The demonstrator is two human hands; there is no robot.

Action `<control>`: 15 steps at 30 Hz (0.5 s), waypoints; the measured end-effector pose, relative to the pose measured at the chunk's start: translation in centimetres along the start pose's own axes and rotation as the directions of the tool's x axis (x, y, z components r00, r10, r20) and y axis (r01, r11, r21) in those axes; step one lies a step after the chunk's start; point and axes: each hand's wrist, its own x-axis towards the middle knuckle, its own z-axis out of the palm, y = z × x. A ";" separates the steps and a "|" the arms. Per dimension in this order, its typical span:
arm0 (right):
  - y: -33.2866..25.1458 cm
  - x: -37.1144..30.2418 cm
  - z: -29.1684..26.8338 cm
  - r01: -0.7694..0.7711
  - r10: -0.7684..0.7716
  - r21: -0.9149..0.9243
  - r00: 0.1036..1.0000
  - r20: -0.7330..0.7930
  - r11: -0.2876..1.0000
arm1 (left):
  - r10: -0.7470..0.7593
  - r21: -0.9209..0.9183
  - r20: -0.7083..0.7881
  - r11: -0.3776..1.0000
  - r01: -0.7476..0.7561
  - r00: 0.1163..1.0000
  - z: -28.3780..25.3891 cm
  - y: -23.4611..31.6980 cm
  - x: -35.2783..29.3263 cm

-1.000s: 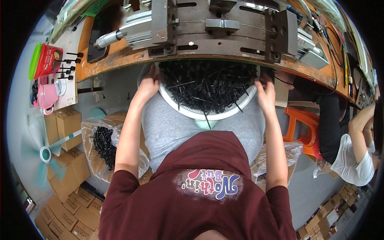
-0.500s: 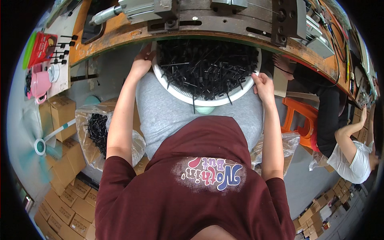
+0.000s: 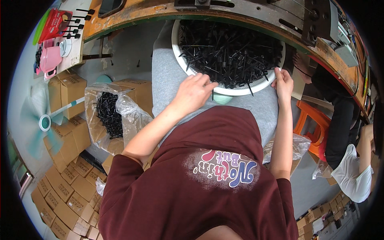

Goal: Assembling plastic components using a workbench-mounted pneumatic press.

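The worktop [image 3: 132,18], orange-edged and curving across the top, carries the metal fixtures, and I sit just below its edge. On my lap, over my grey trousers, rests one round white basin [image 3: 236,90], heaped full of thin black pin-like parts [image 3: 232,48], far too many to count. Judging by that heap, the sorting or feeding has hardly dented it; nearly everything is left.

To my left on the floor stands one open carton lined with a clear bag [image 3: 106,114] holding more of the same black parts, with many stacked cartons behind it.

My two hands are at the basin: my left hand [image 3: 194,93] lies curled over the near rim, perhaps pinching a part, though I cannot tell; my right hand [image 3: 283,81] grips the rim's right side.
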 end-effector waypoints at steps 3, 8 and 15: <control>-0.1 0.0 0.1 0.018 -0.018 -0.041 1.000 -0.005 0.999 | 0.092 -0.017 -0.010 0.996 -0.092 0.996 1.3 -0.4 0.7; 0.4 0.1 0.1 0.045 -0.046 -0.043 0.998 -0.032 0.998 | -0.090 -0.302 -0.215 0.953 0.022 0.972 0.5 1.1 3.1; 0.1 0.0 0.1 0.048 -0.049 -0.044 0.998 -0.030 0.998 | -0.279 -0.314 -0.305 0.932 0.181 0.911 -3.0 2.5 8.1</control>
